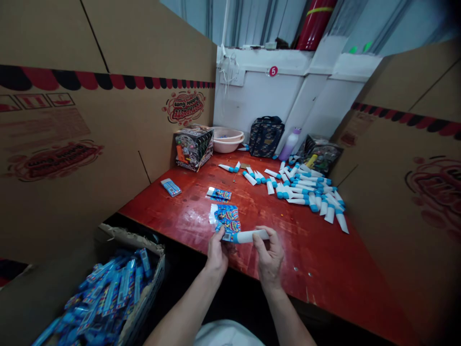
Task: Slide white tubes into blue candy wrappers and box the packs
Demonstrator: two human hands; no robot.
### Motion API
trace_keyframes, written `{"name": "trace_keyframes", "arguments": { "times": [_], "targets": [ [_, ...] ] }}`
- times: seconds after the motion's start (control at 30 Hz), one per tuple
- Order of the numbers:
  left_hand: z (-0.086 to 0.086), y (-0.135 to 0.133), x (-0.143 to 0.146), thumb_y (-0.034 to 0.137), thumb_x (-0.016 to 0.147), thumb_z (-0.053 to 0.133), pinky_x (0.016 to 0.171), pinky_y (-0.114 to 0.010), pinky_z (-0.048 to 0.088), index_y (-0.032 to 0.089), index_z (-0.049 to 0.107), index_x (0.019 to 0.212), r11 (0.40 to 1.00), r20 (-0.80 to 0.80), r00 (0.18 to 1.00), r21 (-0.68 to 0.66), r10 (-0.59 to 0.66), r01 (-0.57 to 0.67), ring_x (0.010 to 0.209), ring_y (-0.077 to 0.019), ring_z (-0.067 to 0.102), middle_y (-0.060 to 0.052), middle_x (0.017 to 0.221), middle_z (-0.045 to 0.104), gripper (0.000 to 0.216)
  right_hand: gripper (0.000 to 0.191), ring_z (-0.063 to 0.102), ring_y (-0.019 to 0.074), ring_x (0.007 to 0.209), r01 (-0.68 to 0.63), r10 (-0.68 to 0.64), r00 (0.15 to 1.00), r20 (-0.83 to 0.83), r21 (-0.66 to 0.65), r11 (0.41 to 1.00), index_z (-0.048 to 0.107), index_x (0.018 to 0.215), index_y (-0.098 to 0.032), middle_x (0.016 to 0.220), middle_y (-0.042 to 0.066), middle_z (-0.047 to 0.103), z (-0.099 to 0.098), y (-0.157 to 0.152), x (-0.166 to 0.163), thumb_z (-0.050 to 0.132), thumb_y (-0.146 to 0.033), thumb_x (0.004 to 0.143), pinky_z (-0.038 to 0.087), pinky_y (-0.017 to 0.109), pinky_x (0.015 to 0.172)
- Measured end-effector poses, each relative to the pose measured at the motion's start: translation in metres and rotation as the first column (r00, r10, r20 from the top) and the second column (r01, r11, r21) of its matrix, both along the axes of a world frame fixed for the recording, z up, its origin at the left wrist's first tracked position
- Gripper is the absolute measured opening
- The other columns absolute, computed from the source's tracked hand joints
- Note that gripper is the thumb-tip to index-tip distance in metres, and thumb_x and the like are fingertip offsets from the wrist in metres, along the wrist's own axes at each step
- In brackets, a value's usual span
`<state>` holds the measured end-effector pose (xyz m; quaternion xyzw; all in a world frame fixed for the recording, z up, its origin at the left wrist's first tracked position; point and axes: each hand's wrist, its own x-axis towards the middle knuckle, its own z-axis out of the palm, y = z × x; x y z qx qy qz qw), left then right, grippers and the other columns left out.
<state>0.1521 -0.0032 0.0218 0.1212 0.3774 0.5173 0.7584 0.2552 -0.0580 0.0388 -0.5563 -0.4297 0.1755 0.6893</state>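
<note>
Above the front edge of the red table, my right hand (268, 247) grips the white end of a squeeze tube (247, 236). The tube lies level, its blue cap end pointing left at a printed blue wrapper (227, 236). My left hand (217, 250) pinches that wrapper; whether the cap is inside it or only against it I cannot tell. Just beyond lie more flat printed wrappers (226, 214), with a smaller stack of wrappers (219, 194) farther back. Many white tubes with blue caps (309, 187) are heaped on the right side of the table.
At lower left a cardboard box (160, 269) holds wrapped blue tubes (115, 288). A blue pack (170, 187) lies on the table (190, 216). Display boxes (194, 146), pink basins (227, 140), a dark bag (266, 136) and a purple bottle (290, 144) stand behind. Tall cartons flank both sides.
</note>
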Motion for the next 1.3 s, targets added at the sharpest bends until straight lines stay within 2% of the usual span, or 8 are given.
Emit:
{"name": "trace_keyframes", "arguments": {
  "times": [0.13,0.33,0.7,0.8,0.9,1.07,1.17,1.3],
  "targets": [
    [0.003,-0.002,-0.003,0.035,0.075,0.064,0.048,-0.027,0.047,0.014,0.061,0.077,1.000,0.113,0.994,-0.001,-0.014,0.014,0.049,-0.0165,0.061,-0.003,0.059,0.066,0.022,0.020,0.059,0.0168,0.075,0.044,-0.046,0.997,-0.068,-0.030,0.999,0.061,0.095,-0.020,0.087,0.001,0.061,-0.019,0.003,0.003,0.062,-0.034,0.081,0.048,0.028,0.067],
    [0.005,0.000,-0.004,0.028,0.079,0.060,0.053,-0.028,0.049,0.012,0.062,0.077,1.000,0.132,0.991,-0.008,0.008,-0.007,0.054,-0.0166,0.062,-0.006,0.065,0.068,0.016,0.020,0.062,0.0176,0.076,0.000,-0.003,0.999,-0.033,-0.077,0.997,0.060,0.095,-0.019,0.087,0.002,0.063,-0.043,0.004,0.000,0.060,-0.035,0.082,0.050,0.031,0.070],
    [0.005,0.003,-0.002,0.044,0.072,0.067,0.062,-0.030,0.049,0.012,0.064,0.076,0.988,0.041,0.999,0.151,-0.027,0.020,0.065,-0.0193,0.063,-0.007,0.066,0.066,0.032,0.020,0.060,0.0204,0.094,-0.096,0.102,0.983,0.151,-0.048,0.994,0.066,0.101,-0.021,0.099,0.006,0.064,-0.038,-0.004,-0.013,0.056,-0.026,0.086,0.048,0.034,0.083],
    [0.005,0.002,0.001,0.050,0.072,0.066,0.059,-0.028,0.047,0.013,0.063,0.075,0.983,0.024,0.999,0.185,-0.023,0.018,0.061,-0.0176,0.061,-0.005,0.064,0.064,0.037,0.022,0.062,0.0198,0.087,-0.113,0.116,0.992,0.044,-0.067,0.991,0.067,0.102,-0.021,0.100,0.006,0.064,-0.043,-0.003,-0.018,0.057,-0.029,0.084,0.050,0.033,0.078],
    [0.002,-0.005,0.005,0.056,0.073,0.063,0.050,-0.025,0.042,0.014,0.063,0.078,0.982,-0.022,0.997,0.170,-0.078,0.080,0.052,-0.0134,0.055,-0.002,0.061,0.060,0.042,0.028,0.062,0.0150,0.068,-0.187,0.158,0.961,-0.227,-0.111,0.976,0.067,0.106,-0.021,0.103,0.006,0.064,-0.049,0.002,-0.027,0.058,-0.034,0.083,0.051,0.028,0.062],
    [-0.003,-0.012,0.008,0.047,0.072,0.068,0.046,-0.021,0.038,0.014,0.064,0.091,0.974,-0.158,0.981,0.175,-0.116,0.143,0.050,-0.0089,0.051,-0.003,0.074,0.065,0.039,0.027,0.064,0.0167,0.078,-0.214,0.137,0.858,-0.494,-0.101,0.972,0.070,0.095,-0.018,0.095,0.005,0.068,-0.047,0.011,-0.036,0.069,-0.035,0.074,0.051,0.026,0.067],
    [0.004,-0.005,0.002,0.042,0.072,0.069,0.040,-0.021,0.033,0.013,0.064,0.094,0.963,-0.084,0.980,0.184,-0.182,0.195,0.045,-0.0084,0.048,-0.005,0.075,0.066,0.037,0.031,0.058,0.0127,0.055,-0.294,0.171,0.815,-0.553,-0.140,0.946,0.069,0.093,-0.016,0.072,0.002,0.067,-0.043,0.012,-0.032,0.070,-0.039,0.071,0.045,0.022,0.048],
    [0.015,0.009,-0.005,0.031,0.074,0.066,0.055,-0.025,0.044,0.014,0.062,0.086,0.982,0.100,0.990,0.166,-0.103,0.086,0.057,-0.0144,0.058,-0.005,0.069,0.065,0.021,0.033,0.054,0.0113,0.048,-0.337,0.218,0.860,-0.462,-0.193,0.922,0.066,0.090,-0.016,0.067,0.001,0.066,-0.043,0.012,-0.028,0.071,-0.042,0.070,0.041,0.021,0.043]
  ]
}}
